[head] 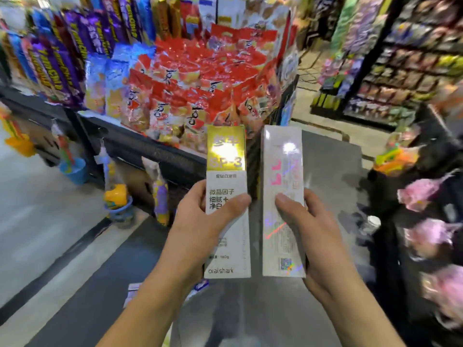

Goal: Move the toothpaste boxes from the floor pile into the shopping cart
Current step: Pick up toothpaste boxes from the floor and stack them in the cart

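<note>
toothpaste boxes are up in front of you, the gold box (pixel 226 196) pinched in your left hand (pixel 200 221), the shiny box (pixel 283 196) in your right hand (pixel 308 229), so hold tight and find the cart first.

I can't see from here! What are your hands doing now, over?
Left hand holds gold-topped box upright. Right hand holds holographic box upright. Boxes side by side, apart. No cart in view.

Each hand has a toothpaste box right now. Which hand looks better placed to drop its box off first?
Hard to call. The left hand grips the gold-topped box and the right hand the holographic box, both upright at equal height. No shopping cart shows, so neither is visibly nearer.
</note>
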The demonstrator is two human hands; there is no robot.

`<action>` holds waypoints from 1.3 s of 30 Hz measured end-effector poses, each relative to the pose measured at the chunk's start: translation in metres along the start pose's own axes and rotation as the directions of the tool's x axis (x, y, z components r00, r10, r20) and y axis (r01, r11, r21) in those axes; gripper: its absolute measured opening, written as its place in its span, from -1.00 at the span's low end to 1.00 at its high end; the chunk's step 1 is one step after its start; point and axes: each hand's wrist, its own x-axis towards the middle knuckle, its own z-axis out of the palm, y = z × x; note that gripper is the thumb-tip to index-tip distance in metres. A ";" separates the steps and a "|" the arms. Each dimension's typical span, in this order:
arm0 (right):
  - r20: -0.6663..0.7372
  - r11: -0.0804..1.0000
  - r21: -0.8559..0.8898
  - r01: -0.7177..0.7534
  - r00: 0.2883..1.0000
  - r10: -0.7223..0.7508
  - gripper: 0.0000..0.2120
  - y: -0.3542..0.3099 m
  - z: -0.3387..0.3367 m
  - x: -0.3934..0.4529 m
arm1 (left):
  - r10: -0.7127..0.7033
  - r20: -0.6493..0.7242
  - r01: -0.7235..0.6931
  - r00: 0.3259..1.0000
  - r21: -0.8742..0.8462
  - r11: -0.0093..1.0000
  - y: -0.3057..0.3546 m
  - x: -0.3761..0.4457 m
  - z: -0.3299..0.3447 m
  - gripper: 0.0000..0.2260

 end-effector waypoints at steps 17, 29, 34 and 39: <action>-0.827 0.987 0.064 0.144 0.562 -0.028 -0.83 0.009 -0.249 -0.148 | -0.188 0.744 0.080 0.641 0.179 0.981 -0.076 -0.046 0.275 -0.50; -0.974 0.959 0.076 0.272 0.225 0.014 -0.65 0.006 -0.454 -0.251 | -0.285 0.897 0.052 0.337 0.284 0.957 -0.140 -0.161 0.517 -0.46; -0.996 0.954 0.076 0.290 0.071 0.058 -0.72 0.011 -0.518 -0.275 | -0.334 0.926 0.024 0.174 0.335 0.942 -0.168 -0.195 0.602 -0.47; -0.992 0.954 0.081 0.289 -0.066 0.104 -0.47 0.009 -0.580 -0.275 | -0.409 0.912 0.012 0.026 0.409 0.912 -0.194 -0.211 0.687 -0.55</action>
